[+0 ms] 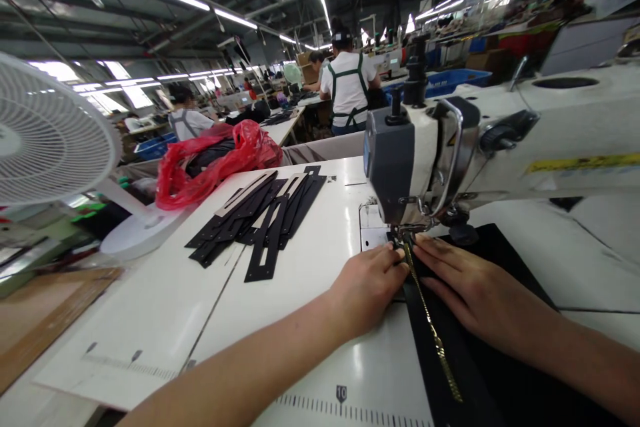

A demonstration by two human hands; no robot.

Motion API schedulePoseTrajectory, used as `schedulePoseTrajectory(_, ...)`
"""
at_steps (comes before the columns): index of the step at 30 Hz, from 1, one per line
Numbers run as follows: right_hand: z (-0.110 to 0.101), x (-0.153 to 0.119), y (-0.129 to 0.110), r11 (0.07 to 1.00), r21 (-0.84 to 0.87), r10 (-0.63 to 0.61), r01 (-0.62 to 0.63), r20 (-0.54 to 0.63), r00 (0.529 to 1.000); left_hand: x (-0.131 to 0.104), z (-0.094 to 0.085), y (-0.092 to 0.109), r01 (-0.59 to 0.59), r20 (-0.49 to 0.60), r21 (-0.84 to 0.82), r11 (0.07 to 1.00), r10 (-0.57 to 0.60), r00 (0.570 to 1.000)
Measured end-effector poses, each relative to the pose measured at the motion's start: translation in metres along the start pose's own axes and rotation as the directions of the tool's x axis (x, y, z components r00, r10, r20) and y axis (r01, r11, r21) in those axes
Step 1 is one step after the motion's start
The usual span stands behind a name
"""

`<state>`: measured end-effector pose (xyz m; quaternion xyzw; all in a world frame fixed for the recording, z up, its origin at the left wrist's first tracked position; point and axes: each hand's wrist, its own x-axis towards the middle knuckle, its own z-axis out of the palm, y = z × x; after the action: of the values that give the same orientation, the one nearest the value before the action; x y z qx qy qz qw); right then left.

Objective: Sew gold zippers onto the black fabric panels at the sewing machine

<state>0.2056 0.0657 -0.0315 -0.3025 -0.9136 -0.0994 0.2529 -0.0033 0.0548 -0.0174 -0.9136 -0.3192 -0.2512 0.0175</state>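
A black fabric piece lies under the sewing machine, with a gold-toothed zipper running along it up to the presser foot. My left hand is closed, its bent fingers pinching the left edge of the zipper close to the foot; the fingertips are partly hidden. On the other side of the teeth, my right hand lies flat on the black fabric, fingers stretched toward the needle area. The needle itself is too small to make out.
A pile of black slotted strips lies on the white table, left of the machine. Behind it sits a red plastic bag with dark contents. A white fan stands at left. Co-workers sit beyond, one in a white shirt.
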Motion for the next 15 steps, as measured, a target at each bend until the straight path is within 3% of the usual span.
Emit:
schedulePoseTrajectory(10, 0.0, 0.007, 0.009, 0.986, 0.157, 0.056, -0.054, -0.008, 0.998, 0.003, 0.008, -0.005, 0.045, -0.05, 0.001, 0.999, -0.045, 0.998)
schedulePoseTrajectory(12, -0.003, 0.007, 0.01, 0.976, 0.201, 0.077, -0.079, 0.02, 0.997, 0.003, 0.002, -0.005, 0.056, -0.02, -0.027, 0.998, -0.057, 0.998)
schedulePoseTrajectory(15, -0.012, -0.001, 0.004, 0.963, 0.214, 0.147, -0.166, 0.102, 0.984, -0.001, -0.015, -0.004, 0.08, 0.112, -0.126, 0.989, -0.066, 0.991)
